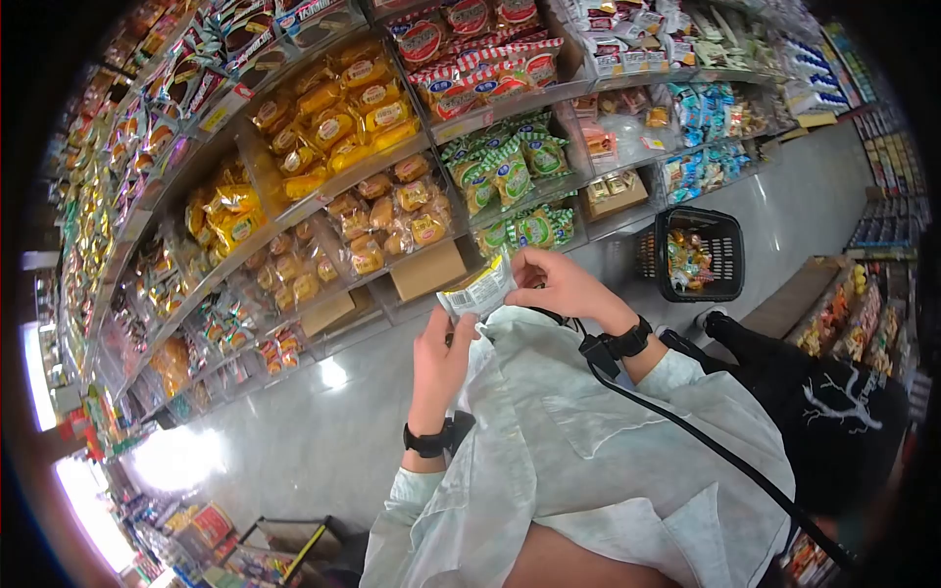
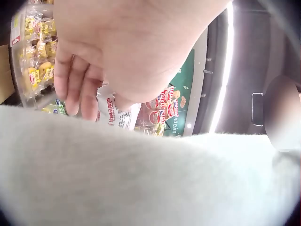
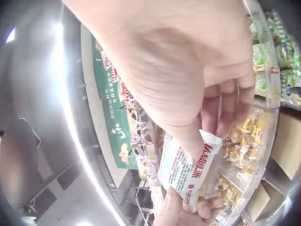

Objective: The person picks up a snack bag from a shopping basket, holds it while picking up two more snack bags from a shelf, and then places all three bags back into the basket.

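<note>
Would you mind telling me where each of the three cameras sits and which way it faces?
Head: worn on the head, looking down at both hands holding a snack packet before shop shelves; sleeves and shirt show.
Left wrist: under the left hand, looking along the palm; pale sleeve fills the lower frame.
Right wrist: under the right hand, looking up at the fingers pinching the packet's top edge.
All three views share the packet.

Glossy plastic snack packet (image 3: 186, 169); black plastic basket (image 1: 723, 257); shiny smooth floor (image 1: 323, 431).

Left hand (image 2: 108, 56) gripping a white snack packet (image 2: 115, 113), above a pale sleeve (image 2: 141, 179).
</note>
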